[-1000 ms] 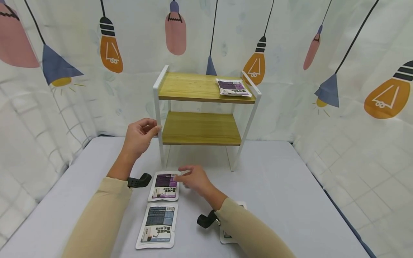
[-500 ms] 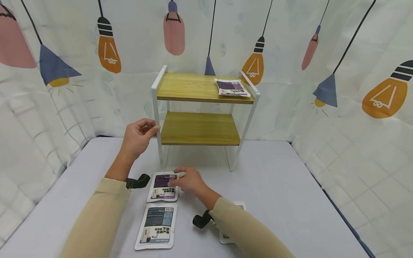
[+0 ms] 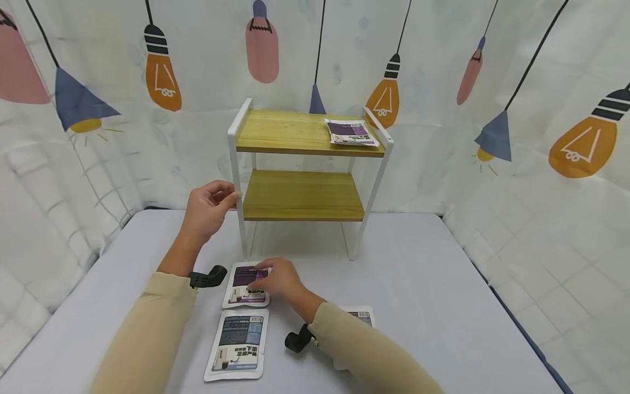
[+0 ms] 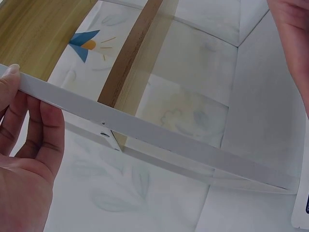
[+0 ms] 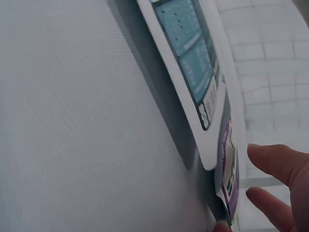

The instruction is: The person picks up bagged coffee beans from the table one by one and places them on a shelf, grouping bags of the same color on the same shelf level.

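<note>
A two-tier rack (image 3: 305, 197) with yellowish wooden boards and white side frames stands at the back of the table. My left hand (image 3: 206, 212) pinches its left front leg (image 4: 159, 132) between thumb and fingers. On the table in front of it lies a flat white pouch with a purple label (image 3: 244, 275). My right hand (image 3: 283, 283) reaches over that pouch's right side, thumb and fingers spread apart and partly covering it. Nearer to me lies a second pouch with a blue label (image 3: 240, 346), end to end with the purple one.
Several purple-labelled pouches (image 3: 352, 133) are stacked at the right of the rack's upper board. Another blue-labelled pouch (image 3: 363, 316) lies partly hidden under my right sleeve. A lamp-patterned curtain (image 3: 197, 142) encloses the white-covered table (image 3: 433, 306).
My right hand has moved left, farther over the purple-labelled pouch. My left hand keeps its hold on the rack's leg. The whole head view has shifted slightly.
</note>
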Demonstrator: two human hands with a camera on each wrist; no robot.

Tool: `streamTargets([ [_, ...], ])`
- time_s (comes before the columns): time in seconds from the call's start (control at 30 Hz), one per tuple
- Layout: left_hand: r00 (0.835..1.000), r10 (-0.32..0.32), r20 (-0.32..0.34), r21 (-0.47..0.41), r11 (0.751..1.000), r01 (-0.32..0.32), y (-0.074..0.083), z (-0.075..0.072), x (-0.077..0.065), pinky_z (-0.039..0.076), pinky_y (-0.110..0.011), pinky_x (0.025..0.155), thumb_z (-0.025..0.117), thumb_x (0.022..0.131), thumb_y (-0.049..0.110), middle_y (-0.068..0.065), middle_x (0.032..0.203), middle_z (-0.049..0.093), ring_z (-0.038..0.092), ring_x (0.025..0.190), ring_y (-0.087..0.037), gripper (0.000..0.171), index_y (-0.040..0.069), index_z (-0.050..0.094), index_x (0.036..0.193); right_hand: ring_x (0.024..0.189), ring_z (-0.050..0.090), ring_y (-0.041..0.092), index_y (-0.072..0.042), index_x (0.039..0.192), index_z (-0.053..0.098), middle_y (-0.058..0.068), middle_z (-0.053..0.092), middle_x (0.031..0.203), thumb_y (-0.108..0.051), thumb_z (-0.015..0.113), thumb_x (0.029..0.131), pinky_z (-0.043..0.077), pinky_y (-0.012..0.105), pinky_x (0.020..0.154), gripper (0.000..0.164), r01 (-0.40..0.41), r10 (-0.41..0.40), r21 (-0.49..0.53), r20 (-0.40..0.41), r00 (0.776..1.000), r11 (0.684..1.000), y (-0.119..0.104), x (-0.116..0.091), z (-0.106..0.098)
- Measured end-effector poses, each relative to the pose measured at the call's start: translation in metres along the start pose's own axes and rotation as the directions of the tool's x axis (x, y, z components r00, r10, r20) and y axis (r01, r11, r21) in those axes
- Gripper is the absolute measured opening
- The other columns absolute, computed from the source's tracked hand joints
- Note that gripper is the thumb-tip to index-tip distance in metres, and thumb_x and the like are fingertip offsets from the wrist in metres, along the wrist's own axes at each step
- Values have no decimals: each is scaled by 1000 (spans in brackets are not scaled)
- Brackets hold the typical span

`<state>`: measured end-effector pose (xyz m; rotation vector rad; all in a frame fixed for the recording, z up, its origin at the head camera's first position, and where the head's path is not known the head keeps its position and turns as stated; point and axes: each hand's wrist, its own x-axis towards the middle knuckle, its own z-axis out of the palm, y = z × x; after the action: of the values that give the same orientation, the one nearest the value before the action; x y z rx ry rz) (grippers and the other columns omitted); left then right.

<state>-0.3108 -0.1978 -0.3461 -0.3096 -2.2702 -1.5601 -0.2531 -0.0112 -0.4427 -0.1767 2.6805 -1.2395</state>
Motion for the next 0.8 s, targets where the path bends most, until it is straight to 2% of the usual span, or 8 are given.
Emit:
streamTargets([
  [0.07,1000,-3,-2,3,1000,3,0,0,0,56,-12,84,68,99,33,3,101,65,68,95,-8,35,3,68,117,126,56,28,-21,114,79,5,69,131,-28,94,73,47,46,110,44,7,-7,-22,-6,1000,1000,-1,-2,3],
  [0.23,1000,-2,-6,7,1000,2,-1,0,0,56,-12,85,68,99,33,4,102,65,68,95,-9,35,3,68,118,114,54,28,-24,114,79,7,70,122,-29,95,71,50,45,99,47,6,-8,-72,-31,999,997,-2,-4,8],
  [0.33,1000,-4,-4,9,1000,4,-1,0,0,56,-13,86,68,99,33,4,103,65,68,96,-9,36,4,68,119,112,53,26,-27,114,79,6,68,123,-29,96,70,51,42,96,47,-4,1,-91,-36,999,996,-2,-4,10],
  [0.53,1000,-14,-3,16,1000,14,-1,0,0,57,-16,88,68,99,34,3,104,65,68,97,-10,36,4,68,119,111,51,22,-29,114,80,7,65,125,-29,96,70,51,38,98,46,-6,2,-91,-40,999,996,1,-4,14],
  [0.8,1000,-19,-7,23,1000,20,0,1,-1,57,-16,88,67,99,34,3,104,65,68,98,-10,35,5,68,118,103,50,17,-29,115,80,5,64,118,-28,96,70,51,32,91,47,12,-16,-97,-47,999,995,3,-4,15],
])
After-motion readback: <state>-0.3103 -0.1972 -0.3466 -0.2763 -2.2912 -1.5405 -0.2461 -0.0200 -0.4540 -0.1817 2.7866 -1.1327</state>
